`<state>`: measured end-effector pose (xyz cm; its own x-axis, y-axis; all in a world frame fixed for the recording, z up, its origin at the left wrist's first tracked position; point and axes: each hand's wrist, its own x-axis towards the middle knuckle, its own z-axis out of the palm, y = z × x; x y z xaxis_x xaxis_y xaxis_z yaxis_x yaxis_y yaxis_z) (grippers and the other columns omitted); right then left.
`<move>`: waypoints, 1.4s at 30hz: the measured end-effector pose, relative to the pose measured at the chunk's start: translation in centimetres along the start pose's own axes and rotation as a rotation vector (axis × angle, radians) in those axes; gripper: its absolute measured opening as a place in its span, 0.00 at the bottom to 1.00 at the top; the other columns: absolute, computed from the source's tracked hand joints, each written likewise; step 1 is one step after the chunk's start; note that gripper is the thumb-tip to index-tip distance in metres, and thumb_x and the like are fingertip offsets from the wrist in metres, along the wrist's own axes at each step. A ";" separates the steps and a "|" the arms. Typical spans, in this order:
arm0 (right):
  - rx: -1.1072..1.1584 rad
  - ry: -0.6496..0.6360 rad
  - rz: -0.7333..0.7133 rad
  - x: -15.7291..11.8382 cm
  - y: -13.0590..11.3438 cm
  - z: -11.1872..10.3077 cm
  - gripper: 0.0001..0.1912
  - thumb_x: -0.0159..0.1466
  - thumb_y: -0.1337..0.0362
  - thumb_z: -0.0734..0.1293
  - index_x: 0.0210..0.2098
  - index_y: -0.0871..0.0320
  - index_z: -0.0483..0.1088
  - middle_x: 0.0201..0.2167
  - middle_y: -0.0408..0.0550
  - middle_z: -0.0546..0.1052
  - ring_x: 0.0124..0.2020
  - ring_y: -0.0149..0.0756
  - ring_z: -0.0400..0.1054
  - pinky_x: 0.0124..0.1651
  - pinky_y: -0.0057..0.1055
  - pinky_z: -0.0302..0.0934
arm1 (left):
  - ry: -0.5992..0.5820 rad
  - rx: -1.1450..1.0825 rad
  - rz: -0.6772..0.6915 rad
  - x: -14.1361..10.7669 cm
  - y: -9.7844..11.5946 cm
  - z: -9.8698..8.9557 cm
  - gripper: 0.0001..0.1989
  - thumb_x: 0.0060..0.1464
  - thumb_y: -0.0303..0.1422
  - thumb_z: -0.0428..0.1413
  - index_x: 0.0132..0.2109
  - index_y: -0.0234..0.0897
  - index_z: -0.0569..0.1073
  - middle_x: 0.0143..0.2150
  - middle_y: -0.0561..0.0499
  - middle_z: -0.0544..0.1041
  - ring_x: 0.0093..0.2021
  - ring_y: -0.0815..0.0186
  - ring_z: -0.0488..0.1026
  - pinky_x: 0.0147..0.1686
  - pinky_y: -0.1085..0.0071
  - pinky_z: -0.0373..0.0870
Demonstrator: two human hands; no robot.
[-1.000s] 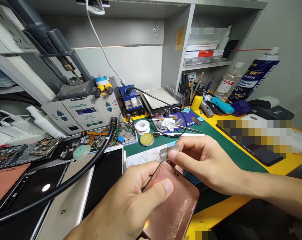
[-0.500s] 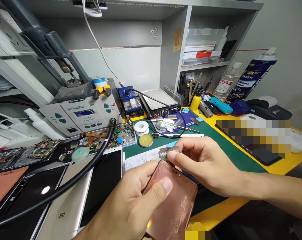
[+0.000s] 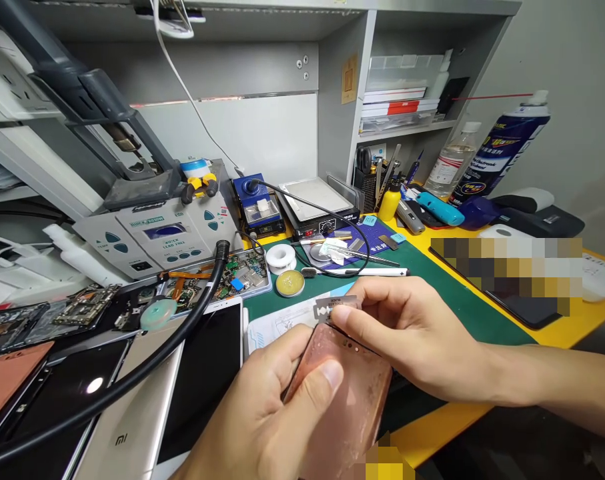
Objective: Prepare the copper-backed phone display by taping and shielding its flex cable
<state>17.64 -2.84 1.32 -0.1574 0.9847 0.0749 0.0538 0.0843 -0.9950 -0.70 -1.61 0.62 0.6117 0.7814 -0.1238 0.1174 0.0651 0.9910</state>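
A phone-sized panel with a coppery pink, scuffed face [image 3: 355,407] is tilted in my left hand [image 3: 277,407], whose thumb presses on its face while the fingers wrap round its left edge. My right hand [image 3: 412,327] pinches a thin grey razor blade [image 3: 324,311] between thumb and fingers. The blade lies at the panel's top edge, near the small camera holes; whether its edge touches the panel I cannot tell. Beneath the hands are a white printed sheet [image 3: 277,328] and a green mat [image 3: 462,300].
Left of my hands lie a gold-backed phone [image 3: 132,400], a black hose [image 3: 147,363] and circuit boards [image 3: 242,273]. Behind stand a hot-air station [image 3: 157,233], a heating plate [image 3: 315,200] and a yellow flux tin [image 3: 289,283]. A dark phone [image 3: 512,300] lies right.
The view has shifted slightly. The panel has tilted a little, changing the reflections on its face. Both hands keep their grips, with the blade still at the top edge.
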 end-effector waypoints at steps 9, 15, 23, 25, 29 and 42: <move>-0.034 0.005 -0.017 0.0 0.3 -0.1 0.14 0.67 0.62 0.66 0.26 0.63 0.68 0.21 0.39 0.66 0.22 0.23 0.56 0.23 0.20 0.54 | 0.047 0.025 0.002 -0.2 -0.6 0.2 0.14 0.58 0.43 0.56 0.37 0.36 0.74 0.27 0.53 0.67 0.28 0.68 0.63 0.28 0.74 0.63; -0.040 -0.001 -0.008 -0.1 0.3 -0.1 0.14 0.67 0.61 0.66 0.27 0.63 0.68 0.21 0.40 0.67 0.22 0.24 0.57 0.23 0.20 0.54 | 0.046 0.026 0.001 -0.4 -0.6 0.2 0.14 0.58 0.43 0.55 0.38 0.36 0.73 0.26 0.54 0.65 0.26 0.70 0.61 0.26 0.74 0.61; -0.064 0.000 -0.026 -0.3 0.1 -0.2 0.14 0.67 0.63 0.66 0.26 0.63 0.69 0.21 0.39 0.67 0.22 0.23 0.57 0.22 0.18 0.54 | 0.048 0.048 0.012 -0.2 -0.8 0.1 0.13 0.59 0.43 0.55 0.39 0.37 0.73 0.26 0.55 0.66 0.26 0.70 0.61 0.24 0.76 0.60; -0.069 0.000 -0.025 -0.2 0.1 -0.2 0.14 0.67 0.63 0.66 0.26 0.63 0.69 0.21 0.40 0.68 0.22 0.23 0.57 0.23 0.18 0.55 | 0.050 0.049 0.015 -0.2 -0.8 0.1 0.13 0.59 0.43 0.55 0.40 0.37 0.74 0.26 0.55 0.66 0.26 0.70 0.61 0.24 0.76 0.61; -0.062 -0.005 -0.028 -0.2 0.2 -0.2 0.13 0.67 0.63 0.66 0.27 0.63 0.69 0.21 0.40 0.68 0.22 0.23 0.57 0.23 0.18 0.56 | 0.057 0.045 0.012 -0.3 -0.8 0.1 0.14 0.59 0.43 0.55 0.43 0.36 0.74 0.26 0.55 0.68 0.26 0.70 0.63 0.26 0.75 0.63; -0.060 -0.011 -0.021 -0.2 0.0 -0.2 0.14 0.67 0.62 0.66 0.26 0.62 0.68 0.21 0.40 0.68 0.22 0.24 0.57 0.23 0.19 0.56 | 0.095 0.017 -0.007 -0.4 -0.7 0.4 0.16 0.56 0.45 0.56 0.43 0.38 0.75 0.25 0.54 0.68 0.26 0.67 0.64 0.27 0.72 0.63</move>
<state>17.87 -3.01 1.34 -0.1702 0.9809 0.0945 0.1092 0.1141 -0.9875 -0.76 -2.19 0.00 0.5337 0.8365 -0.1241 0.1354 0.0604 0.9889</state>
